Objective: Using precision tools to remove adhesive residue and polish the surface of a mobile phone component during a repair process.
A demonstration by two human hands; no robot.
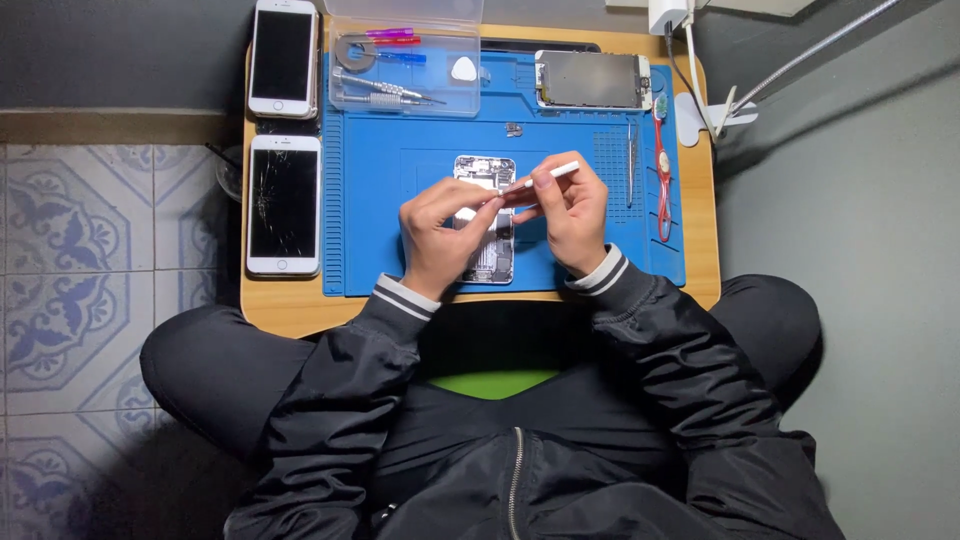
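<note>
Hands point(505, 225) pinch slim white tool point(552, 173), perhaps plastic, over opened phone point(486, 172).

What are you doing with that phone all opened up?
A person sits at a small wooden table with an opened phone lying on a blue mat. The right hand holds a thin white tool over the phone, and the left hand pinches close beside its tip. Two closed phones lie to the left.
</note>
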